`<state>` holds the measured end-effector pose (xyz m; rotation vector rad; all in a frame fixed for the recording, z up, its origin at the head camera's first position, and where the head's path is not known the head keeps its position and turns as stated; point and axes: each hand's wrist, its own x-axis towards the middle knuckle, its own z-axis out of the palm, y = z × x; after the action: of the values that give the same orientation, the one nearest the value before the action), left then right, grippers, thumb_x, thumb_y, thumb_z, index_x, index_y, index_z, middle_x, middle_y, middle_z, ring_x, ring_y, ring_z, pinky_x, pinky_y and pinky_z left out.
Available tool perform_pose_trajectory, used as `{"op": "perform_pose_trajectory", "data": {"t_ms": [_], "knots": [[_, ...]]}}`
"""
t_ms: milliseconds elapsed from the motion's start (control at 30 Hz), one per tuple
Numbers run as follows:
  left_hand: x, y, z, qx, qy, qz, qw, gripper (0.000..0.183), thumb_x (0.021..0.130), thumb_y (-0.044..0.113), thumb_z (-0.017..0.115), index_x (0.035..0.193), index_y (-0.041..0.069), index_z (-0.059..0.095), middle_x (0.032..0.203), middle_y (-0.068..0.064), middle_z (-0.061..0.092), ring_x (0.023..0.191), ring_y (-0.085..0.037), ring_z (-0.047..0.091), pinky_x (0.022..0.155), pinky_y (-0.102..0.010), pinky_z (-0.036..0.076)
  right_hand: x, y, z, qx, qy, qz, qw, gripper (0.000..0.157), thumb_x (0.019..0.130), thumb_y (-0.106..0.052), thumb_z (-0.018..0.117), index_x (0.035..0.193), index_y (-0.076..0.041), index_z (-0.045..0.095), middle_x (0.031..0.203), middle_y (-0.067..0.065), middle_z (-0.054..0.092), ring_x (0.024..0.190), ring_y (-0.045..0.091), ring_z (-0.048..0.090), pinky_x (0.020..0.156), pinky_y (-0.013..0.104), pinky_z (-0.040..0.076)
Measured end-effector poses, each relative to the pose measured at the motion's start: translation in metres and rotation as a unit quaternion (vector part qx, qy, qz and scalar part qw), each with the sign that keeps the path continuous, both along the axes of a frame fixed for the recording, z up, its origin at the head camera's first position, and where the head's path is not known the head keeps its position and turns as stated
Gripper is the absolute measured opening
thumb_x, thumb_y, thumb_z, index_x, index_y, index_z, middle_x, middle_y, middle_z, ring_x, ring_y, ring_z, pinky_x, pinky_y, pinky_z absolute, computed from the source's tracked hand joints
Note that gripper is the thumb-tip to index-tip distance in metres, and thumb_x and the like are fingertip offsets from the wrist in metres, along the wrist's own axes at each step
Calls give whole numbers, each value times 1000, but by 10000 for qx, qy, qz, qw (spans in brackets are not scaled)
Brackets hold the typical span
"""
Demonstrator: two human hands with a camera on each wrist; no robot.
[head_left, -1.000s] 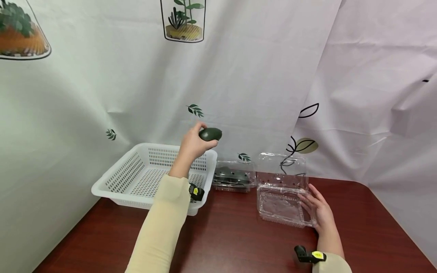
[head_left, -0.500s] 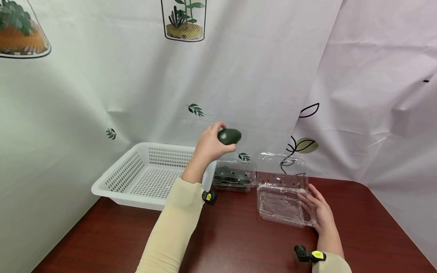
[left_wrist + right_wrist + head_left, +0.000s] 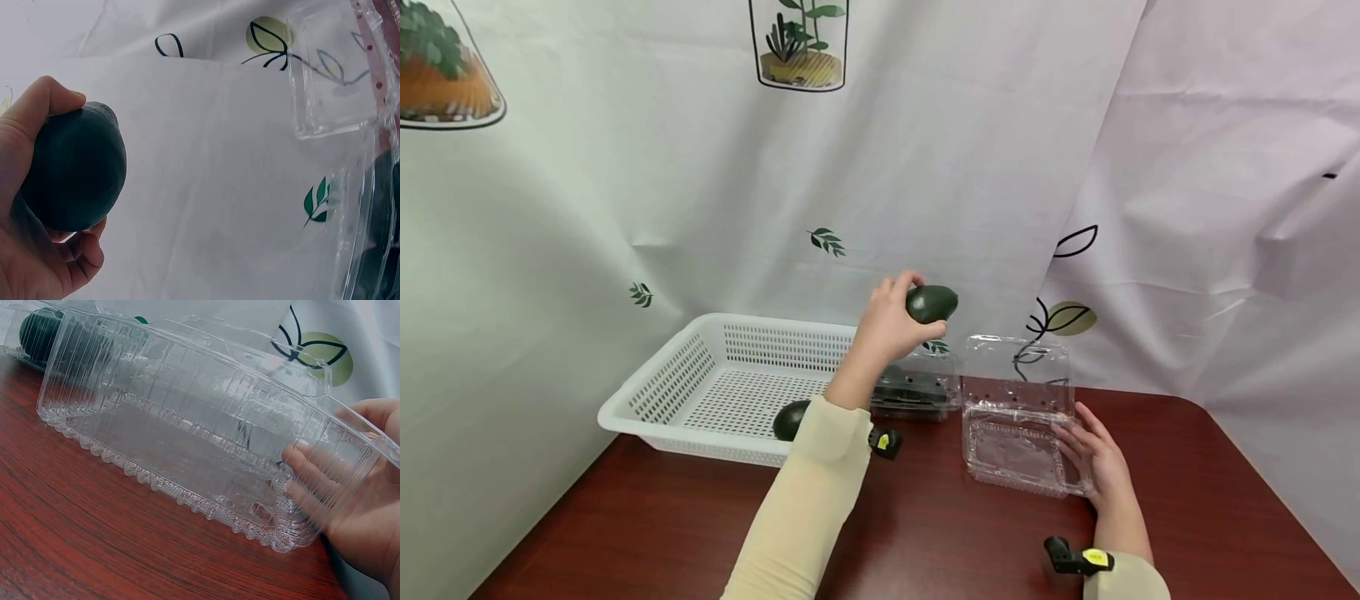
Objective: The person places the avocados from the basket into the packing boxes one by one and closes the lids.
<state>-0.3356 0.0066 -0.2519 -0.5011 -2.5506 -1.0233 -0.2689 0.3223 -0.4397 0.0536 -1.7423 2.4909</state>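
On the reddish, wood-grained table (image 3: pixel 985 542), a white lattice-walled basket (image 3: pixel 700 442) is holding 1 dark round-ended fruit (image 3: pixel 789 421) partly behind the left sleeve (image 3: pixel 808 492), while to its right are standing an open clear box (image 3: pixel 1015 450), its ribbed walls and beaded base showing closely only in the right wrist view, and a closed clear box (image 3: pixel 917 412). The right hand (image 3: pixel 1103 462) is touching the open box's side, its grip loose, fingers straight; the left hand's (image 3: pixel 891 321) grip is clamping a smooth dark green avocado (image 3: pixel 932 304) in the air, its long axis lying nearly level, tapered end pointing right in the head view.
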Motion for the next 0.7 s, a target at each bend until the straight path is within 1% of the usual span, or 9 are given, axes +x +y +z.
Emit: {"op": "perform_pose_trajectory", "data": {"t_ms": [400,533,700], "knots": [[5,20,-5,210,-93,-122,9997,58,70,37,74,119,22,47,112,-9,46,99,-23,42,71,-38,44,0,0,0,-27,25,-4,10000,59,101,-13,36,149,-6,3,106,-13,59,98,3,60,83,21,46],[6,25,-5,241,-79,-106,9996,58,69,38,74,119,24,47,112,-8,46,96,-21,43,68,-36,44,0,0,0,-50,27,-23,10000,57,101,-13,36,149,-8,6,106,-13,60,99,4,60,84,21,46],[9,31,-4,337,-97,-133,9993,59,69,38,74,119,25,46,112,-7,46,96,-20,43,69,-36,44,0,0,0,2,38,-45,10000,58,101,-13,36,149,-7,5,106,-13,60,98,3,60,83,21,46]]}}
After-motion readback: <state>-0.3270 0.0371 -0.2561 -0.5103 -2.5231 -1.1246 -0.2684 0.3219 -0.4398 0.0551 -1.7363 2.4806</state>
